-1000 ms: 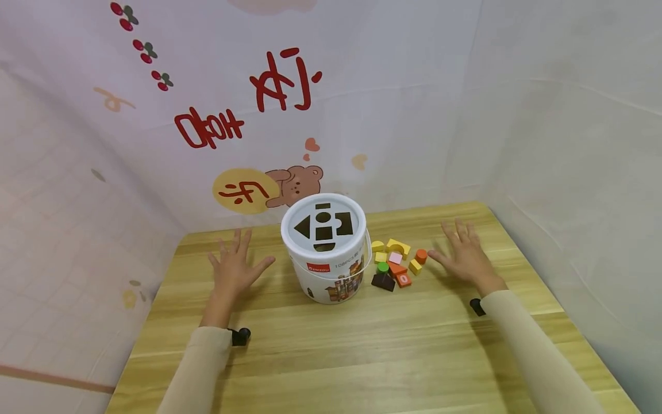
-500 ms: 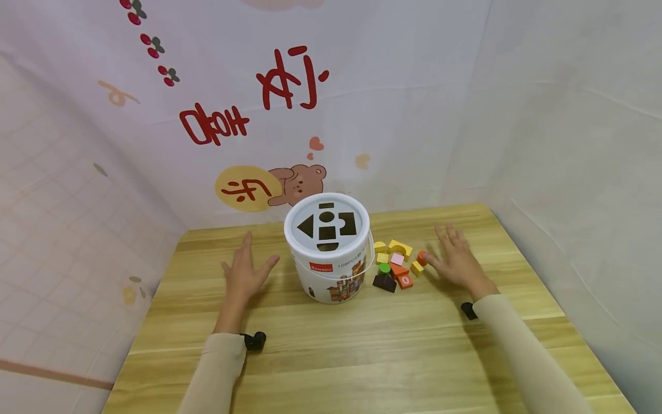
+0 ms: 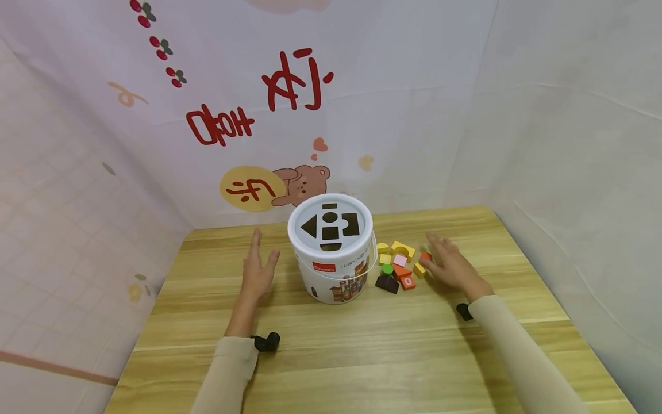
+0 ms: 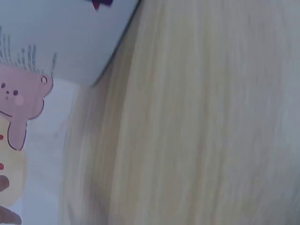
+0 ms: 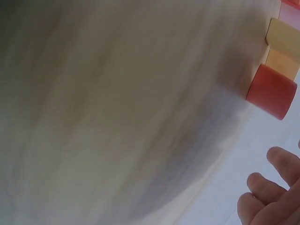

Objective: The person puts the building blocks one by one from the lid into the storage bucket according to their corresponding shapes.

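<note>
A white toy-block bucket (image 3: 333, 276) stands upright at the back of the table, its grey lid (image 3: 331, 227) cut with shaped holes. Just right of it lie several coloured blocks, among them a black triangular block (image 3: 387, 284), a green cylinder (image 3: 387, 269) and a yellow arch block (image 3: 402, 249). My left hand (image 3: 257, 277) is apart from the bucket on its left, thumb and fingers extended, holding nothing. Beside the blocks my right hand (image 3: 451, 267) hovers with relaxed fingers, nearest the red-orange cylinder (image 5: 272, 92); whether it touches it I cannot tell.
The wooden table (image 3: 331, 356) meets a white printed cloth (image 3: 414, 115) behind and at both sides. A white wire handle (image 3: 375, 253) hangs at the bucket's right side. A black wrist camera (image 3: 268, 342) sits on the left wrist.
My left hand has moved right toward the bucket, turning more edge-on. The right hand has moved left, closer to the blocks. The head view has shifted slightly; the bucket and blocks stay put.
</note>
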A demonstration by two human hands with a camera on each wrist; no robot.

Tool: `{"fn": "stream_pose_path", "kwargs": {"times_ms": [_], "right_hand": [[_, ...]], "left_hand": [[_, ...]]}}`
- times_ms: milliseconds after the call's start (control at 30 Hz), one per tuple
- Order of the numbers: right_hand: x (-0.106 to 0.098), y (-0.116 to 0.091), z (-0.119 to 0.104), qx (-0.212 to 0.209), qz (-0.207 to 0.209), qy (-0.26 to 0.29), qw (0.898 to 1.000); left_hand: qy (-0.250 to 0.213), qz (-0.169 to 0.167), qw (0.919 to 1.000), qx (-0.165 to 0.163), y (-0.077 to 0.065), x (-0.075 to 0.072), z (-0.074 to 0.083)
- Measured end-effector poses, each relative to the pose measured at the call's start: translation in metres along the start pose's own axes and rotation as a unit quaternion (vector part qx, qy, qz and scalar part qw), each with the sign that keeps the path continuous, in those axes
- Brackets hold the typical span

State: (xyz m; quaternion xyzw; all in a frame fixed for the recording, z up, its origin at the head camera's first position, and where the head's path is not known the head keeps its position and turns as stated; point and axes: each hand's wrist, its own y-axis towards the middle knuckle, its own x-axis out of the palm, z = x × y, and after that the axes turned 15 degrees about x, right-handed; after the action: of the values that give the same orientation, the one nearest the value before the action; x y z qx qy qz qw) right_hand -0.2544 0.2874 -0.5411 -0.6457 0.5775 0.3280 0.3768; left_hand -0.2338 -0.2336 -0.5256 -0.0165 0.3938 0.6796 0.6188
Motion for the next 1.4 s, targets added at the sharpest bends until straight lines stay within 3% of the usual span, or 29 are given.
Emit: {"fn": "stream_pose_path", "kwargs": {"times_ms": [133, 300, 567, 967, 1267, 1400], "right_hand": [[0.002, 0.001, 0.000, -0.018, -0.005, -0.002, 1.000], [0.005, 0.001, -0.003, -0.039, -0.002, -0.005, 0.999], [0.006, 0.000, -0.004, -0.045, -0.001, -0.024, 0.999], [0.011, 0.003, -0.004, -0.073, 0.014, -0.024, 0.997], [0.009, 0.003, -0.006, -0.076, 0.033, -0.025, 0.996], [0.008, 0.003, -0.006, -0.073, 0.042, -0.014, 0.996]], "left_hand": [[-0.051, 0.022, 0.9978, 0.037, 0.000, 0.005, 0.008], [-0.101, 0.036, 0.9925, 0.059, 0.006, 0.008, 0.024], [-0.143, 0.054, 0.9814, 0.116, 0.016, 0.016, 0.043], [-0.110, 0.032, 0.9844, 0.133, 0.028, 0.019, 0.073], [-0.120, 0.020, 0.9792, 0.162, 0.029, 0.024, 0.078], [-0.100, 0.018, 0.9827, 0.155, 0.027, 0.023, 0.080]]}}
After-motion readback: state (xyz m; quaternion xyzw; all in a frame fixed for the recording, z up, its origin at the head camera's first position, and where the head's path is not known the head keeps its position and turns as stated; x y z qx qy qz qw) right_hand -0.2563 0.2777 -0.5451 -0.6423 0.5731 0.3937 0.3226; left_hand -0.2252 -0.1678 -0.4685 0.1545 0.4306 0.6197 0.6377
